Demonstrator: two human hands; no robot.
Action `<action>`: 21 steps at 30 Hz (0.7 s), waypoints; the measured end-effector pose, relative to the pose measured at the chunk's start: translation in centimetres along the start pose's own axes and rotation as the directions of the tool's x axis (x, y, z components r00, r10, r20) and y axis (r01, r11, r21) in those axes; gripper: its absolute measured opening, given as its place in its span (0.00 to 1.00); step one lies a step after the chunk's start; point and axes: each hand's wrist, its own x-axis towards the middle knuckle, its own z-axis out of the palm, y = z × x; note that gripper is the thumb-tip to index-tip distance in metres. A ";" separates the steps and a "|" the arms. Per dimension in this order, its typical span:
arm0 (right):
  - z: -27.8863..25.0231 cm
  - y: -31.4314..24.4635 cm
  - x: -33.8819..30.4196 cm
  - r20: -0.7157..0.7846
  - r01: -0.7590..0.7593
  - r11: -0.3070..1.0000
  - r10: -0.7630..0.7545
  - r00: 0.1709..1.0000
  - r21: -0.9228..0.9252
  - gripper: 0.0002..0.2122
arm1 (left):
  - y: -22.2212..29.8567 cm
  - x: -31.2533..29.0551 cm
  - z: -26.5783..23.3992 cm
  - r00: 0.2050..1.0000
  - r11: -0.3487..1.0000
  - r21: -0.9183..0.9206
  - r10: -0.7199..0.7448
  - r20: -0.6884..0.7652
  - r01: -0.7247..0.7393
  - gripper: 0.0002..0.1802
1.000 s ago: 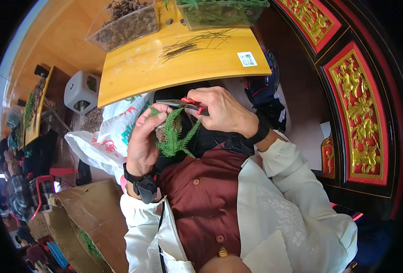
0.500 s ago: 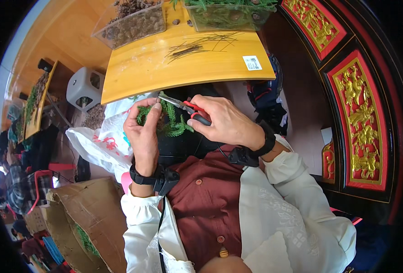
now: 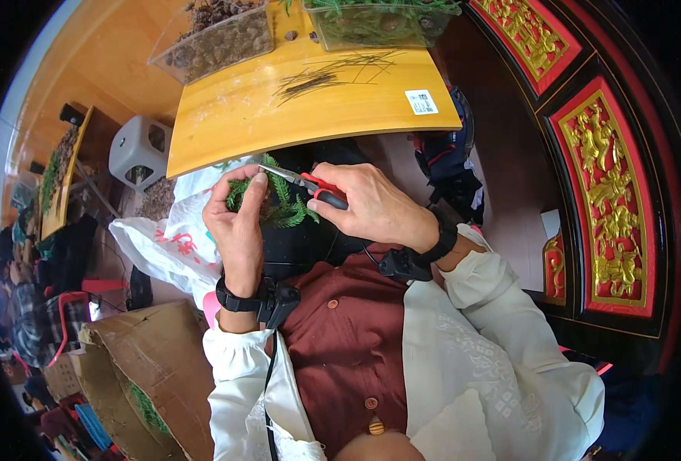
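My right hand [image 3: 382,201] is closed around long-nose pliers [image 3: 315,186] with red and black handles. Their metal jaws point left, reaching the fingertips of my left hand [image 3: 236,211]. Between the left thumb and fingers I pinch a green artificial pine sprig [image 3: 285,206], bent in a curve, its needled branches hanging below the pliers. What exactly the jaws grip at the fingertips is too small to make out. Both hands are over my lap, just in front of the table's near edge.
On the yellow table [image 3: 240,138] lie thin dark wires [image 3: 333,77]. Behind them stand a clear bin of pine cones [image 3: 229,46] and a clear bin of green sprigs [image 3: 386,27]. A white plastic bag [image 3: 164,242], a cardboard box [image 3: 152,369] and a grey stool [image 3: 137,150] are at left. Carved panels [image 3: 609,200] flank the right.
The pliers have turned slightly, their jaws now pointing more directly left at the left fingertips. Both hands stay nearly in place, and the whole view has shifted a little.
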 end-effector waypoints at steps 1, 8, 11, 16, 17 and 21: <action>0.0 0.0 0.0 0.003 -0.011 1.000 0.011 1.000 0.006 0.11 | -0.1 0.1 0.0 1.000 1.000 -0.003 0.002 -0.001 -0.002 0.05; 1.1 -1.0 0.7 0.011 -0.052 0.998 0.051 0.999 0.032 0.12 | 0.0 0.3 -1.7 0.997 0.989 0.134 0.047 0.060 -0.054 0.05; 2.1 -2.3 1.4 0.014 -0.061 0.996 0.060 0.998 0.070 0.12 | 0.7 0.5 -3.3 0.998 0.993 0.114 0.029 0.064 -0.036 0.05; 3.0 -5.1 2.6 0.066 -0.062 0.996 0.066 0.996 -0.061 0.13 | 1.2 0.7 -6.3 0.998 0.999 0.036 0.030 0.062 -0.033 0.05; 3.0 -5.7 2.7 0.070 -0.068 0.994 0.075 0.995 -0.087 0.13 | 1.3 0.7 -6.7 0.998 0.999 0.029 0.037 0.051 -0.039 0.05; 3.9 -6.9 3.0 0.061 -0.028 0.995 0.034 0.998 -0.100 0.13 | 1.7 0.8 -7.9 0.994 0.996 0.011 0.084 0.062 -0.085 0.05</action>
